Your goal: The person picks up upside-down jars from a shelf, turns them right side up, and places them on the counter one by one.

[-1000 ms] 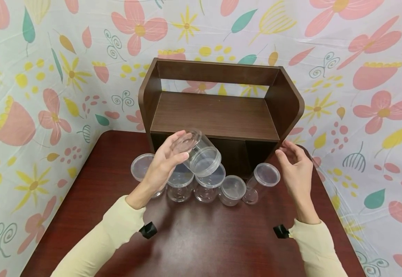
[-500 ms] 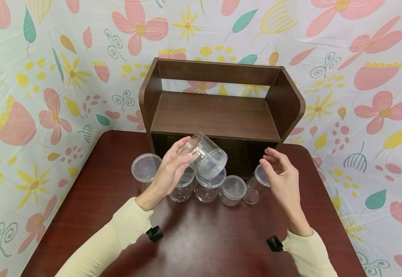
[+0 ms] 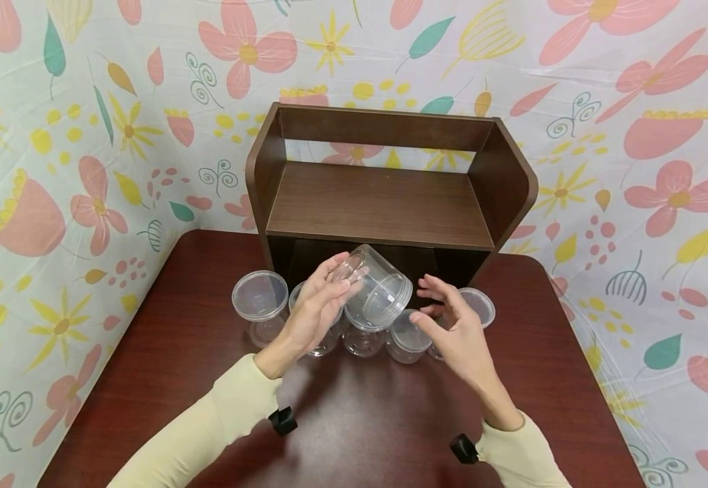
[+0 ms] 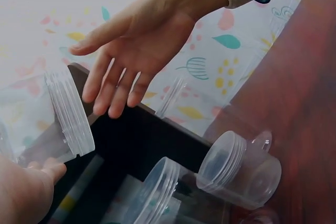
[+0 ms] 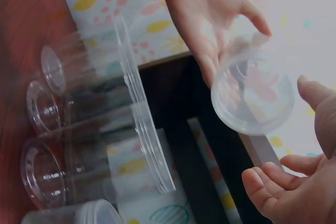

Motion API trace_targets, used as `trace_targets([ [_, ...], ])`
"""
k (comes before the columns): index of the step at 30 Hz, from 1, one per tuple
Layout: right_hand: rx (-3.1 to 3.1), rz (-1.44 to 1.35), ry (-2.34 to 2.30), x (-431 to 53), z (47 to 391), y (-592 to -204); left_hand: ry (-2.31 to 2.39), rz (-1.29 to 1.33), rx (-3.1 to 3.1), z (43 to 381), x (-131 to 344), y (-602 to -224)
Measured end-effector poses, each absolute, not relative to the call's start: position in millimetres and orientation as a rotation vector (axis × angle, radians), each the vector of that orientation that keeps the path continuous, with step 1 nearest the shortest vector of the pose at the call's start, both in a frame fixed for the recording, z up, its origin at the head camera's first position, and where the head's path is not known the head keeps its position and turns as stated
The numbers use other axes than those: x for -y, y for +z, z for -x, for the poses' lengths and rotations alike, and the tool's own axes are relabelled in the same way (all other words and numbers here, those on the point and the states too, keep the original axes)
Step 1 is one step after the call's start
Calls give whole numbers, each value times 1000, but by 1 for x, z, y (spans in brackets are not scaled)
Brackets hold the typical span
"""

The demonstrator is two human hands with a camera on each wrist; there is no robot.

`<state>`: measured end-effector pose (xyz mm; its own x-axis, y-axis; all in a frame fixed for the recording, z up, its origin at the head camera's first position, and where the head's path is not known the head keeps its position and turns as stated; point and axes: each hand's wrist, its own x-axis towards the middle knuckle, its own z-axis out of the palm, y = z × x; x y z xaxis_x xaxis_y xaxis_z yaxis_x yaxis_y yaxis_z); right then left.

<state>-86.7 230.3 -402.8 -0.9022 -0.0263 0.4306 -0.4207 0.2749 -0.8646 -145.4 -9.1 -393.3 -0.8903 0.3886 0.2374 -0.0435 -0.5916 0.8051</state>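
Observation:
My left hand [image 3: 311, 313] grips a clear plastic jar [image 3: 374, 285] near its base, holding it in the air. The jar is tilted, with its lidded end toward the right and slightly down. Close to that lid, my right hand [image 3: 456, 337] hovers with thumb and fingers spread around nothing. In the left wrist view a gap shows between the right hand [image 4: 139, 51] and the ridged lid rim [image 4: 68, 111]. The right wrist view faces the round lid [image 5: 254, 95], with the left hand [image 5: 205, 19] behind it.
Several clear lidded jars stand in a row on the dark red table [image 3: 354, 427]: a wide-lidded one [image 3: 260, 296] at left, a short one [image 3: 405, 339], and a slim one [image 3: 478, 306] at right, partly hidden. Behind them stands a brown wooden shelf [image 3: 378, 203].
The right hand has moved left from beside the shelf's right side to near the held jar's lid. The left hand has carried the jar a little right and down.

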Motion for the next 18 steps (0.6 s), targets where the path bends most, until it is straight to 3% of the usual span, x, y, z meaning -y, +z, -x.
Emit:
trace_targets([
  [18, 2363, -383, 1676, -206, 86, -410, 2560, -606, -1204, 137, 0, -402],
])
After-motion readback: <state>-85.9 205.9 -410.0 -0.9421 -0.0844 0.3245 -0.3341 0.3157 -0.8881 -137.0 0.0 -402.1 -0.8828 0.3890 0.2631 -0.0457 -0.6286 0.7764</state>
